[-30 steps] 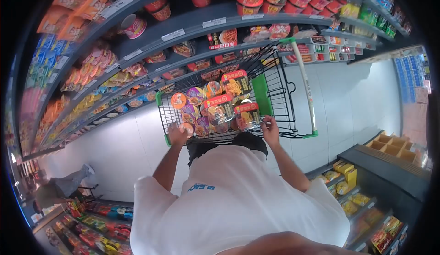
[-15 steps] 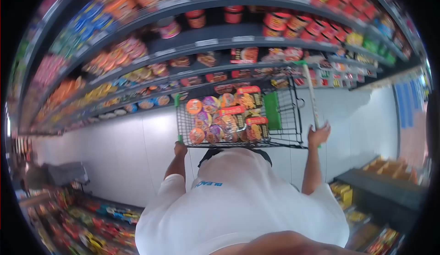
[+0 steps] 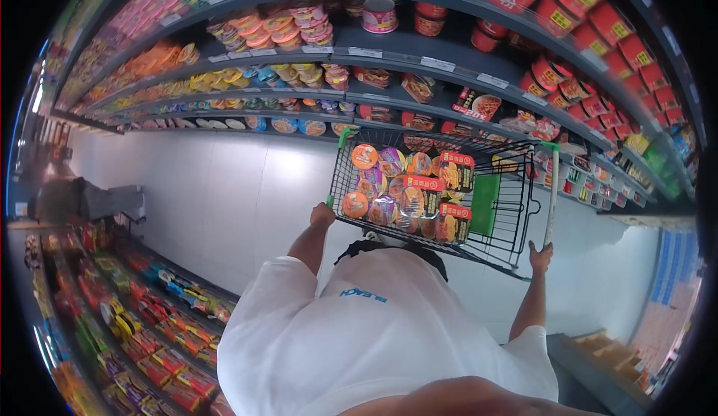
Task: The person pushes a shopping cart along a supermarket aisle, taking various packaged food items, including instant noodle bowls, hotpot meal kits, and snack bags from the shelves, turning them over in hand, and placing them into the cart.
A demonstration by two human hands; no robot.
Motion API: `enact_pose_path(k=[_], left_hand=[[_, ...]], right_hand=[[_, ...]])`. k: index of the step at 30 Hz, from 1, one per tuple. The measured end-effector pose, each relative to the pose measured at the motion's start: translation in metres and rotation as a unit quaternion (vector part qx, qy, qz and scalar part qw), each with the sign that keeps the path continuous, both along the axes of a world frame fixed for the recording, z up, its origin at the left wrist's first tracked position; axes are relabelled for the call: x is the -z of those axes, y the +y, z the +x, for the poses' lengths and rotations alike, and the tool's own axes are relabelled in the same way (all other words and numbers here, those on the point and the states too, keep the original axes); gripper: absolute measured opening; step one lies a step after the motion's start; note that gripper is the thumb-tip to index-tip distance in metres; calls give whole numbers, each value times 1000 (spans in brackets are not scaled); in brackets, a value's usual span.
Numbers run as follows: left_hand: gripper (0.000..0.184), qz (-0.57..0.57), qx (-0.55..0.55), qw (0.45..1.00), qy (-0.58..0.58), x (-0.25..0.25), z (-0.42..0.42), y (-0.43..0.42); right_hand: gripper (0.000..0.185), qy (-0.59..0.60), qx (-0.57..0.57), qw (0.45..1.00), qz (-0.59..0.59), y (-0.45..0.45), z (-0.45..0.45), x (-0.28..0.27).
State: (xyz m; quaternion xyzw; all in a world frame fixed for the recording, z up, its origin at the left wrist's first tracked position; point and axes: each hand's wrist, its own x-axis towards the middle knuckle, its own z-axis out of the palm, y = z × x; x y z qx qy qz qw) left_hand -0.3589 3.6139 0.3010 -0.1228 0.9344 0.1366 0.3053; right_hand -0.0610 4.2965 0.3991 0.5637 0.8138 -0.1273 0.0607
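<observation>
A black wire shopping cart (image 3: 516, 222) with green corners stands sideways in front of my body. My left hand (image 3: 322, 214) is closed around the near corner of its left end. At the other end, my right hand (image 3: 540, 257) is closed on the near end of the cart's pale handle bar (image 3: 553, 199). Inside the cart lie orange-lidded tubs (image 3: 364, 156), purple tubs (image 3: 383, 210) and several red-and-black food packs (image 3: 453, 224), grouped toward the left. A green panel (image 3: 485, 204) stands to the right of them.
Curved by the lens, shelves (image 3: 359, 42) of cup noodles and tubs run across the far side. A lower shelf of colourful packets (image 3: 161, 319) is behind me on the left. Another person (image 3: 90, 199) is at far left. A wooden compartment rack (image 3: 609, 352) stands at lower right.
In the view, the cart and both hands have shifted right and slightly turned, its right end now nearer me. The shelves have swung too. My right hand's fingers look more closed on the handle.
</observation>
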Motion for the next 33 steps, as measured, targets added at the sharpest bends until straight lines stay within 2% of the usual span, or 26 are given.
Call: enact_pose_path(k=[4, 5, 12, 17, 20, 25, 30, 33], left_hand=[[28, -14, -63, 998, 5, -19, 6, -6], [27, -19, -79, 997, 6, -19, 6, -10], [31, -31, -99, 994, -15, -12, -12, -71], [29, -17, -89, 996, -11, -20, -39, -122], [29, -28, -43, 999, -10, -2, -59, -161], [33, 12, -24, 999, -46, -30, -87, -209], [35, 15, 17, 999, -49, -14, -108, -277], [35, 8, 25, 999, -40, -2, -119, -320]], right_hand=[[100, 21, -48, 999, 17, -3, 7, 17], [102, 12, -37, 999, -2, -16, 0, 6], [104, 11, -39, 999, -14, -71, -18, 1], [105, -29, -17, 999, 20, -128, -38, 5], [106, -46, -5, 998, 49, -167, -48, 8], [103, -52, -1, 997, 53, -207, -66, 9], [102, -16, -9, 1000, 19, -259, -98, 5], [103, -44, -1, 998, 34, -306, -120, -4]])
